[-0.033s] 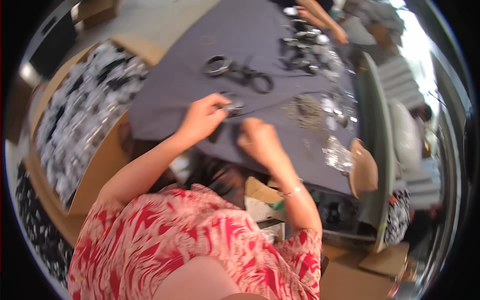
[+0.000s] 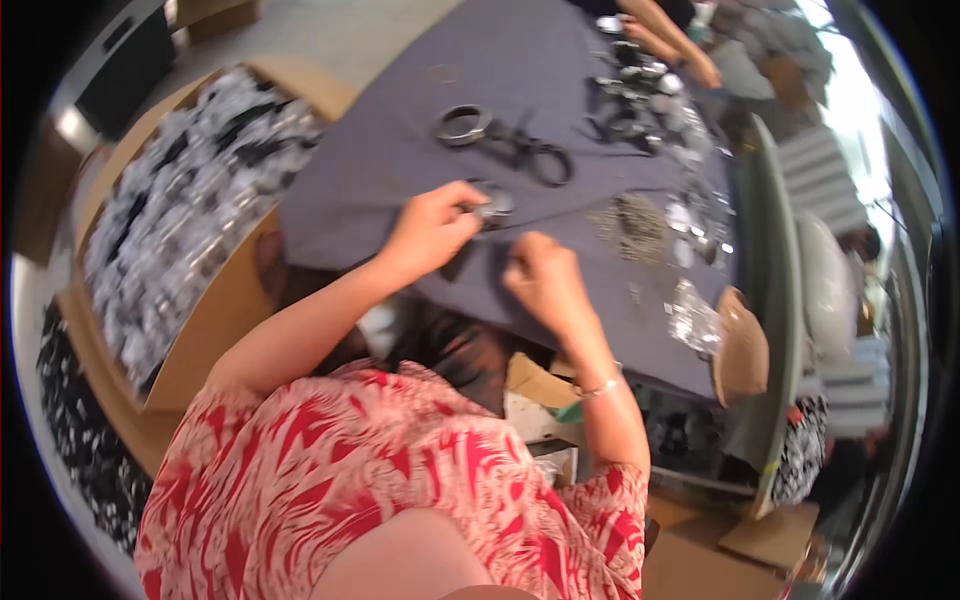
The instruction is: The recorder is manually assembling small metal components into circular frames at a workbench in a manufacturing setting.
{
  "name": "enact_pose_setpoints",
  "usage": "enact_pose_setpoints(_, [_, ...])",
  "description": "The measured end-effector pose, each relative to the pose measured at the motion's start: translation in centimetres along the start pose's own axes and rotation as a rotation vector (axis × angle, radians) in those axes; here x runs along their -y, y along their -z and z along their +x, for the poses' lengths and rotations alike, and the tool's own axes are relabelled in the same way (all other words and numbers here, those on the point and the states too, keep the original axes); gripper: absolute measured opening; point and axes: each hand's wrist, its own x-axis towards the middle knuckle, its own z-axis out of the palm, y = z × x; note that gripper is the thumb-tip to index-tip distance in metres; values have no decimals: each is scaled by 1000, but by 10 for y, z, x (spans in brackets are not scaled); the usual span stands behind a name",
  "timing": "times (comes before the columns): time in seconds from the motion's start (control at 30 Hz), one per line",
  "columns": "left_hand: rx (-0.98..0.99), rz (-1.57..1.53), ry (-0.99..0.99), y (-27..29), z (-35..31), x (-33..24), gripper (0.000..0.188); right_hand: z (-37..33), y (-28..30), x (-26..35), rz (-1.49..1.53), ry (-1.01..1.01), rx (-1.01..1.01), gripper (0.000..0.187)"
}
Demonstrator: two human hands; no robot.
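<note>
My left hand [image 2: 432, 232] pinches the edge of a round, silver-and-dark piece that looks like a watch [image 2: 490, 205], low over the grey cloth. A dark strap-like strip [image 2: 458, 262] shows below that hand. To the right, my right hand [image 2: 545, 275] is closed with its fingers curled in. Whatever it may hold is hidden. Beyond the hands lie a silver-and-black ring-shaped piece [image 2: 463, 125] and a black looped piece [image 2: 550, 163], with dark strap-like parts between them. Blur hides the finer details.
Grey cloth [image 2: 370, 160] covers the table. Right of my hands lie a heap of small metal pieces [image 2: 638, 228] and clear plastic bags [image 2: 692, 318]. A co-worker's arm [image 2: 680, 40] reaches over dark and silver parts [image 2: 640, 100]. A carton of wrapped pieces [image 2: 200, 220] stands left.
The whole scene sits slightly further right in the picture. Both hands keep nearly the same places relative to the table, and the left still holds the watch-like piece.
</note>
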Motion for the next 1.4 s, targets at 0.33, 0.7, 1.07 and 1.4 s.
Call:
enact_pose_setpoints(0.33, [-55,16,42,1,0,2,14,17,-26,6,720,-367,-92,7])
enact_pose_setpoints(0.7, [-77,-29,39,-1,2,4,15,23,-32,6,582,-152,-204,9])
enact_pose_setpoints(1.07, [-78,-51,50,-2,3,4,15,29,-28,12,1052,-429,-207,13])
enact_pose_setpoints(1.4, [-93,-17,42,-1,4,6,14,28,-33,17,1302,-695,-258,18])
